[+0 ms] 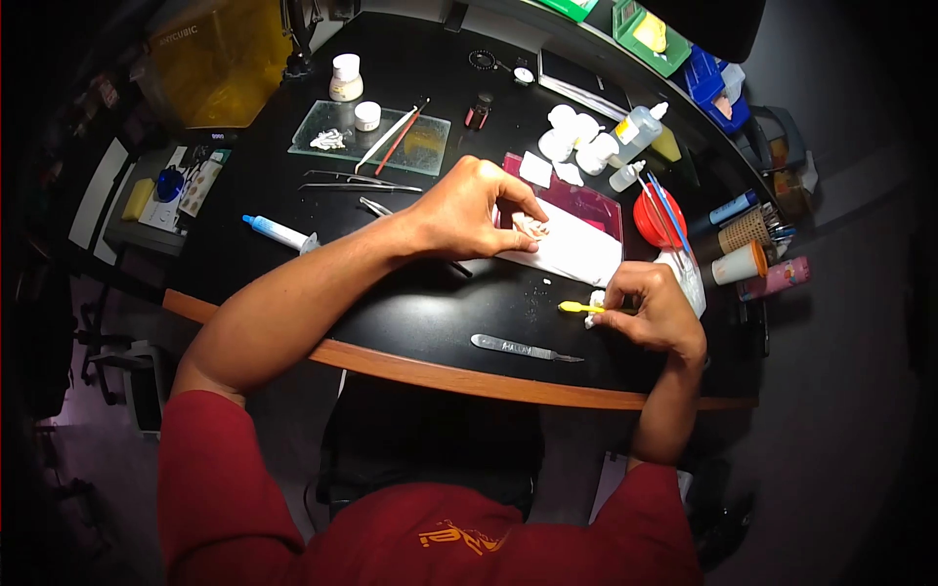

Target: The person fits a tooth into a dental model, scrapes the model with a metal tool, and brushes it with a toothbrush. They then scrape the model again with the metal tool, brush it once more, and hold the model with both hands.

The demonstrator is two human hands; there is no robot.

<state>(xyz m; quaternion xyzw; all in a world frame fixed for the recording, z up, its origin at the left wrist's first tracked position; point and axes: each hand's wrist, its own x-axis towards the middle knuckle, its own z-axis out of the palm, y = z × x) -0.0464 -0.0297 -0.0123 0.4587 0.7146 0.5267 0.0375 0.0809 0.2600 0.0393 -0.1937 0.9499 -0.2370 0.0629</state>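
Note:
My left hand (476,207) pinches a small, pale pinkish-white piece that looks like a dental cast (531,228) between thumb and fingers, above a folded white paper towel (584,252). In my right hand (649,307) is a thin yellow stick with a widened tip (578,308), pointing left. A white wad (595,301) shows beside those fingertips. Closer to the table's front edge lies a metal scalpel (518,348). White crumbs are scattered between it and the towel, which rests partly on a magenta translucent plate (604,212).
Behind my left arm, a glass slab (310,121) bears a white jar and two slim tools. Tweezers (360,186) and a blue-tipped syringe (279,232) lie nearby. At the right stand a red bowl (657,221), bottles (640,132), cotton balls (559,137) and an orange-capped container (740,264).

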